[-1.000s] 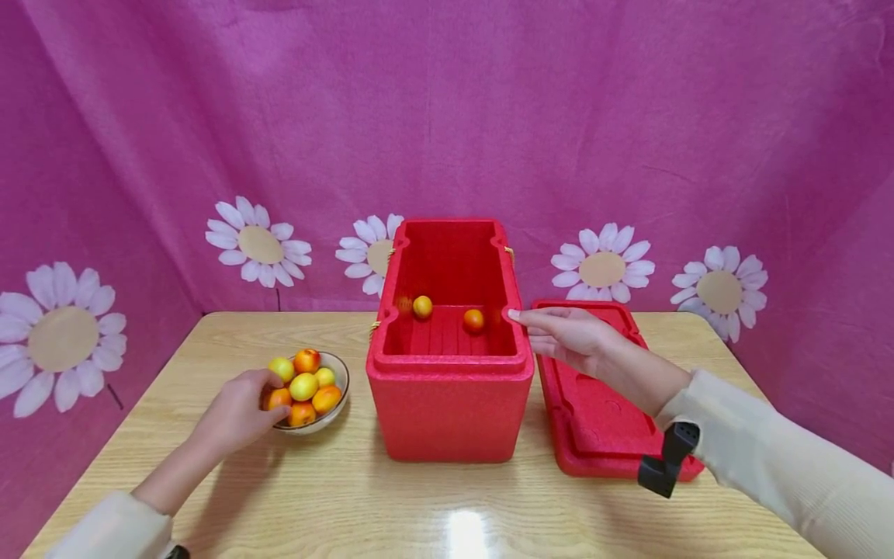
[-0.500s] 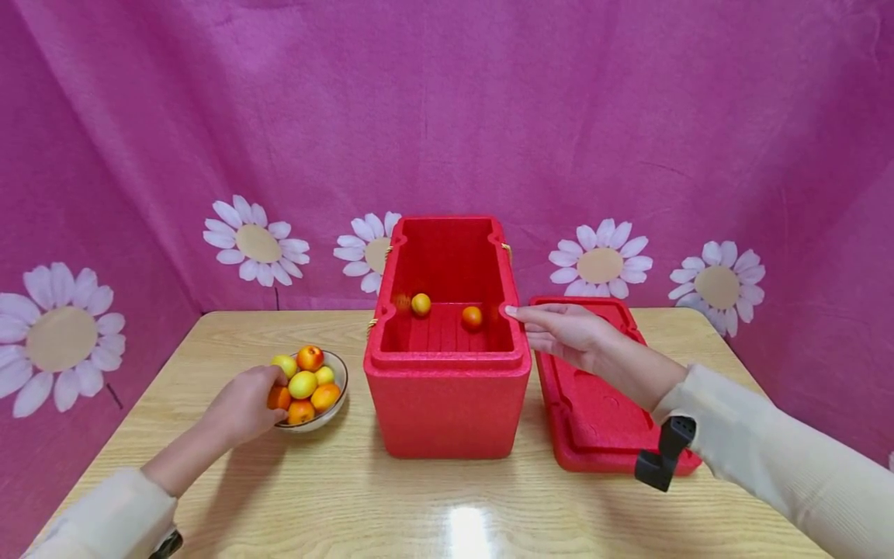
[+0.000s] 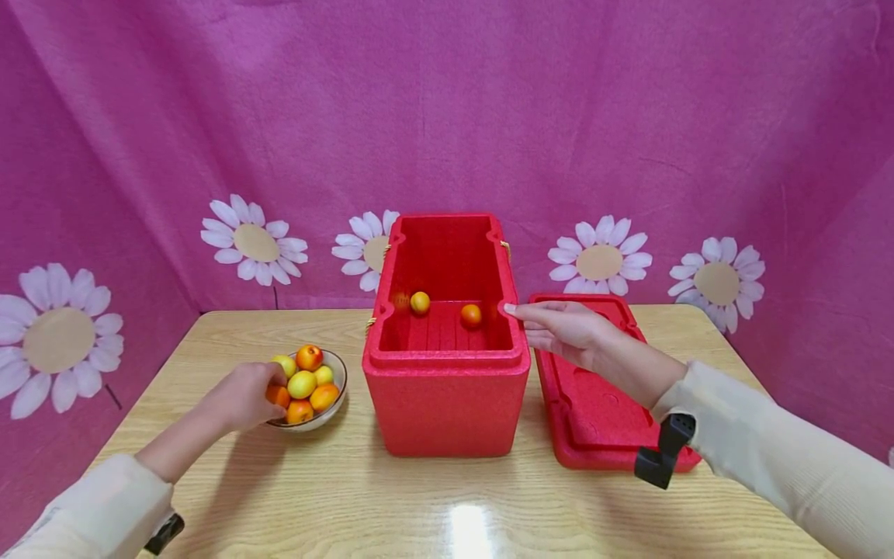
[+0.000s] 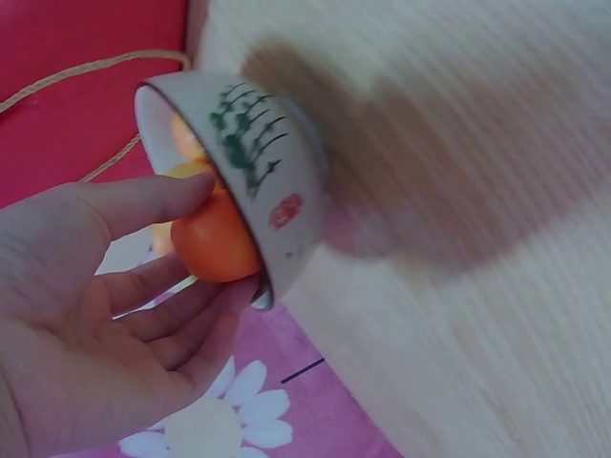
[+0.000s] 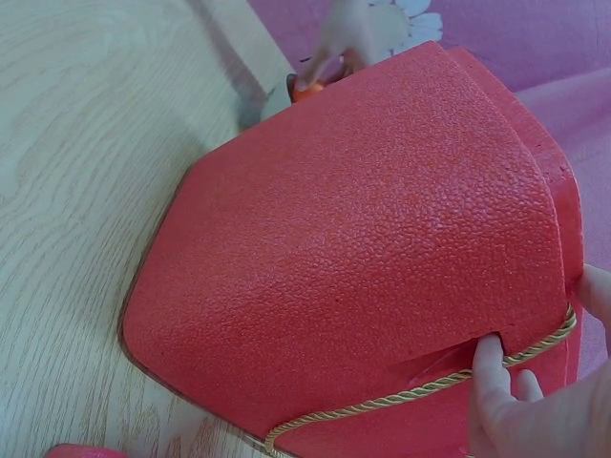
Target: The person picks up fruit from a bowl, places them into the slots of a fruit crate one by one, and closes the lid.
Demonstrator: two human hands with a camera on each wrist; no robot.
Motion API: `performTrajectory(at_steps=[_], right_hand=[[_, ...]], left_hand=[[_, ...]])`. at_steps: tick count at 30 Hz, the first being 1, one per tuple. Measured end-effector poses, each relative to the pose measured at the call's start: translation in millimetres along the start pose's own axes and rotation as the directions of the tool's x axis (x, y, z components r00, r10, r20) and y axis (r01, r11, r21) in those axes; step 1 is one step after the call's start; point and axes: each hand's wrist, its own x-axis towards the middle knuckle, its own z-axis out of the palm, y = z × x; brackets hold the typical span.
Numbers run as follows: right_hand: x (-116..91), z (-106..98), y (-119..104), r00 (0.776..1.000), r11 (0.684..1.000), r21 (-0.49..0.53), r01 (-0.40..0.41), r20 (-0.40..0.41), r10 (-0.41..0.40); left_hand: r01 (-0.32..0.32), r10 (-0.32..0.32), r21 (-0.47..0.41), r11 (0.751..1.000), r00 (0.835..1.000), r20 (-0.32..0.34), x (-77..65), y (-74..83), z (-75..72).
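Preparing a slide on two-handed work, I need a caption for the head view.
Left hand gripping a fruit in the bowl, right hand holding the open box, lid alongside.

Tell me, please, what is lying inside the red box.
Inside the red box lie a yellow fruit, at left, and an orange-red fruit, at right. Its front wall covers the nearest part of the floor, so anything there cannot be seen.

The red oblong foam box (image 5: 363,210) looks pebbled — the round cream ceramic bowl (image 4: 272,157) smooth, the pale wood-grained desk (image 3: 321,497) glossy, the daisy-printed magenta cloth curtain (image 3: 447,116) matt.
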Motion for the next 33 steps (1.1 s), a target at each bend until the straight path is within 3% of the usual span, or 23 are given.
performTrajectory(at_steps=[14,22,33], right_hand=[[-1,2,-1,1.0,1.0,0.0,-0.013,-0.01,0.013],[-4,4,-6,1.0,1.0,-0.017,-0.009,-0.003,0.009],[-7,4,-13,0.999,1.0,-0.009,-0.022,0.031,0.022]], left_hand=[[0.102,-0.087,-0.094,0.99,0.984,0.156,9.9,6.9,-30.5],[0.138,-0.115,-0.162,0.977,0.983,0.145,24.5,20.7,-47.3],[0.103,-0.087,-0.17,0.98,0.991,0.103,33.5,38.5,-61.4]])
